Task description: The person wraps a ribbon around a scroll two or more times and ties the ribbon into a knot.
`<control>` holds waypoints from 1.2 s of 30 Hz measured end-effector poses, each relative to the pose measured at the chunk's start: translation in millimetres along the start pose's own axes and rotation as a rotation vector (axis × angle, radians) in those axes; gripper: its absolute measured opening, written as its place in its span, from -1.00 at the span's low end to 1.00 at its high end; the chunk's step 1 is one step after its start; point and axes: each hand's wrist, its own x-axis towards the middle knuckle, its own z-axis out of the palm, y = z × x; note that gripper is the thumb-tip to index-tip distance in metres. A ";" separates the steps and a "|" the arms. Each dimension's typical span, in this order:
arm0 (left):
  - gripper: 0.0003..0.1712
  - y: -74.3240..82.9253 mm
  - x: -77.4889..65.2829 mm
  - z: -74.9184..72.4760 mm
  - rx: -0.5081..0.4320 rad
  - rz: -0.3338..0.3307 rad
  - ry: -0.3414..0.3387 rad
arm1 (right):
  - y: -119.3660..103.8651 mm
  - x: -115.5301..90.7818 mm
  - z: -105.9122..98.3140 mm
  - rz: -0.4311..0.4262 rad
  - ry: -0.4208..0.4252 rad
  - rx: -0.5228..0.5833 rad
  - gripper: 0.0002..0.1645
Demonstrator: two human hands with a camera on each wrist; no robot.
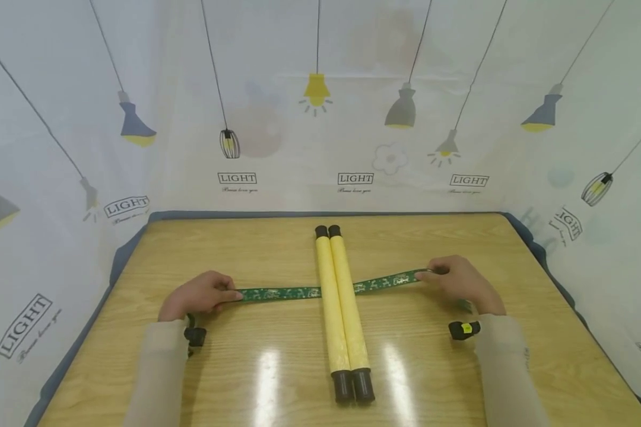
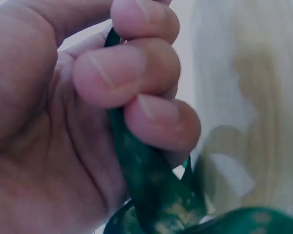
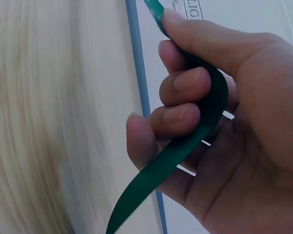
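Observation:
Two yellow rods with dark end caps, the left rod and the right rod, lie side by side on the wooden table. A green patterned ribbon runs crosswise, passing beneath both near their middle. Left of the rods, my left hand pinches one side of the ribbon; its tail hangs through the curled fingers in the left wrist view. On the opposite side, my right hand holds the other stretch between thumb and fingers, and the plain green back of the ribbon curves across the palm.
The wooden table has a blue-grey edge at the back. Behind and beside it hangs a white cloth printed with lamps. Black wrist cameras sit under both wrists.

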 end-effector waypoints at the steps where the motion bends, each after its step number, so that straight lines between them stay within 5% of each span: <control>1: -0.64 -0.2 -1.2 -1.2 0.002 0.005 0.001 | 0.6 -0.7 -1.5 0.006 0.004 0.008 -0.37; 10: -0.69 -4.3 -10.4 -16.3 -0.013 0.033 -0.005 | 8.9 -10.4 -19.1 0.047 0.088 0.019 -0.31; 25: -0.81 -13.9 -35.2 -37.5 -0.101 0.009 -0.032 | 40.1 -29.4 -45.8 0.152 0.405 0.043 -0.20; 36: -0.76 -33.9 -55.3 -52.8 -0.009 -0.030 0.034 | 60.0 -41.9 -58.3 0.215 0.567 0.079 -0.29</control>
